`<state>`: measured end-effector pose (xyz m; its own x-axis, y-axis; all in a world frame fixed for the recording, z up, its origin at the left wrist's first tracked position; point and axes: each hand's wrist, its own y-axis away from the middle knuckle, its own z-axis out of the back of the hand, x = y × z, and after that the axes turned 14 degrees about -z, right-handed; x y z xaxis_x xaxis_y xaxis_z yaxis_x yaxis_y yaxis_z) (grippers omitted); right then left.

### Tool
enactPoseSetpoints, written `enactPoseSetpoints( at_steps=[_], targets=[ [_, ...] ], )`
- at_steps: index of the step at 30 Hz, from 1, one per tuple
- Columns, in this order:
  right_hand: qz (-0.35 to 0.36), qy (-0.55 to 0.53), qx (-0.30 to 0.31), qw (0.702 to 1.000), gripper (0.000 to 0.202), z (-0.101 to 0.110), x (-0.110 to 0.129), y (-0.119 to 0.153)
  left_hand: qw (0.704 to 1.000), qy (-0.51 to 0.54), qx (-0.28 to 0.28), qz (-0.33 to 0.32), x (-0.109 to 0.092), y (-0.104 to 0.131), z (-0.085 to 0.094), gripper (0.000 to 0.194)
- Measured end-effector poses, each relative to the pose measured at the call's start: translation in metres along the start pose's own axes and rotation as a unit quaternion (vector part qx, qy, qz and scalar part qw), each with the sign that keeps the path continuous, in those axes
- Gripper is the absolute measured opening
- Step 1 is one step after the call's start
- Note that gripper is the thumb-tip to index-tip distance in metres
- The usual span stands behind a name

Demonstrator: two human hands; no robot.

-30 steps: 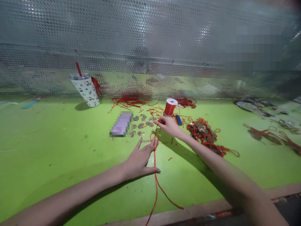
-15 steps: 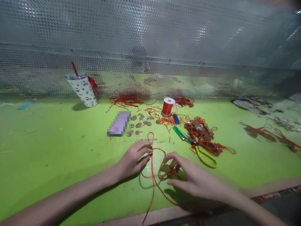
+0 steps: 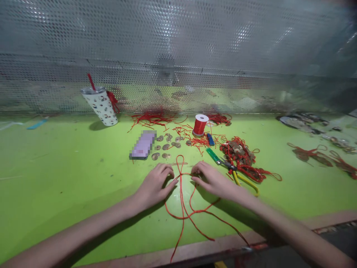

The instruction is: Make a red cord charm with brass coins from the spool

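Red cord (image 3: 181, 175) is lying on the green tabletop (image 3: 92, 190) at the center of work, its crossing serving as clock center, 12 being the far side. L hand (image 3: 154, 187) is pinching the cord at approx. 8, seemingly btwn thumb and fingers; R hand (image 3: 213, 182) is pinching it at approx. 3, close to the crossing.

Done, as far as visible: one narrow loop is standing out at 12, w/ strands crossing at its base. Outstanding, in the inspector's judgement: the crossing is looking slack, not drawn tight; wide curves are lying open at 5 to 7, and loose ends are trailing at 6 and approx. 5, toward the near edge. No coin is showing on this cord. Overall, this pc. is appearing to be at an early stage.

Loose coins (image 3: 166, 146) are lying at 11, apart from the cord. Coin pile w/ red cords (image 3: 238, 152) is sitting at 2, those pcs. appearing further along. Spool (image 3: 199, 126) is standing upright at 1, w/ red clippings (image 3: 199, 141) around its base. Yellow-handled cutting tool (image 3: 213, 154) is resting btwn 2 and 3, untouched.
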<state>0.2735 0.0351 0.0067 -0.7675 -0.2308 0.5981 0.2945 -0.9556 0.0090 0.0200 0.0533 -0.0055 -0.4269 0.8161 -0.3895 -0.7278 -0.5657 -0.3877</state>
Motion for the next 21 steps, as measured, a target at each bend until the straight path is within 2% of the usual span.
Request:
enactPoseSetpoints(
  at_steps=[4, 9, 14, 21],
  targets=[
    [0.052, 0.088, -0.047, 0.994, 0.011, -0.024, 0.002, -0.020, 0.999, -0.037, 0.021, -0.006, 0.003, -0.014, -0.013, 0.014],
    [0.063, 0.103, -0.057, 0.991, 0.015, -0.033, -0.005, -0.025, 0.999, -0.037, 0.009, -0.014, 0.009, -0.014, -0.019, 0.014],
    [0.053, 0.052, -0.052, 0.996, 0.015, -0.033, -0.007, -0.024, 1.000, 0.002, -0.023, -0.006, 0.007, -0.013, -0.018, 0.014],
    [-0.015, -0.047, -0.069, 0.996, 0.012, -0.038, -0.008, -0.023, 0.994, 0.086, -0.057, 0.020, 0.006, -0.013, -0.020, 0.012]
  ],
)
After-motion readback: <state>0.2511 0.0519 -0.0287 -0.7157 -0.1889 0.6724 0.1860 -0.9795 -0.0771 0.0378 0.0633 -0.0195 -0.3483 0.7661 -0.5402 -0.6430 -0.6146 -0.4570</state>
